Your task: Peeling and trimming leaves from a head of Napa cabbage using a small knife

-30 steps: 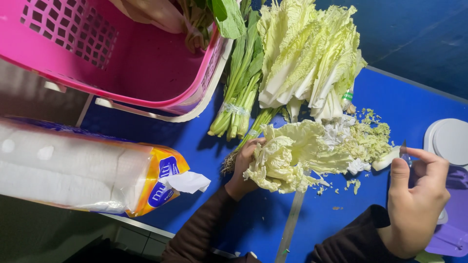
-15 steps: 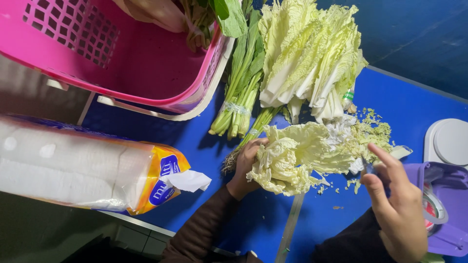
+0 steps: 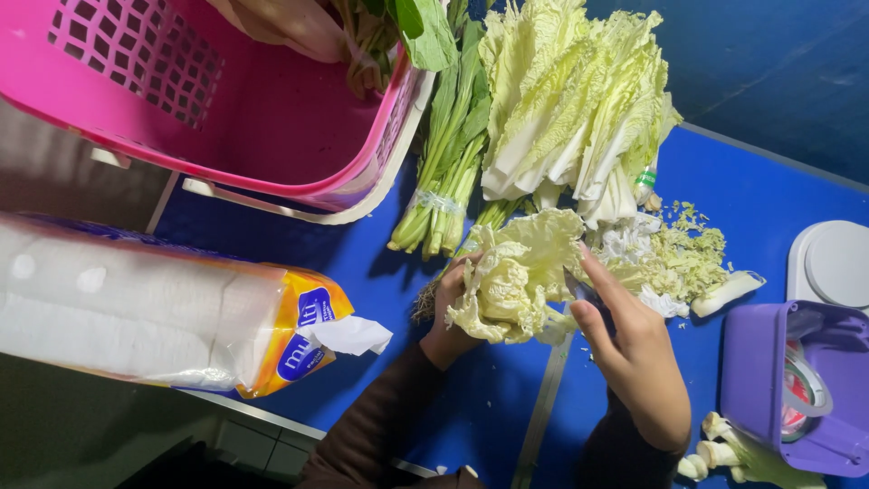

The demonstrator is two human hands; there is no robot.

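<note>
My left hand [image 3: 446, 317] grips a bunch of pale yellow-green cabbage leaves [image 3: 516, 272] from the left and holds them just above the blue table [image 3: 489, 407]. My right hand [image 3: 634, 353] reaches in from the right. Its fingers lie over the right edge of the same leaves and its thumb sits underneath. A heap of chopped cabbage scraps [image 3: 683, 258] lies just beyond my right hand, and a white stem piece [image 3: 729, 292] lies at the heap's edge.
A pink basket [image 3: 272, 136] with greens stands at the back left. A tied bundle of green stalks [image 3: 444, 172] and large cabbage leaves [image 3: 579, 109] lie behind my hands. A tissue roll pack [image 3: 154, 317] lies left; a purple box [image 3: 797, 389] and white lid [image 3: 833, 263] sit right.
My right hand has moved left from beside the white stem piece onto the cabbage leaves. My left hand has kept its hold and lifted the bunch slightly.
</note>
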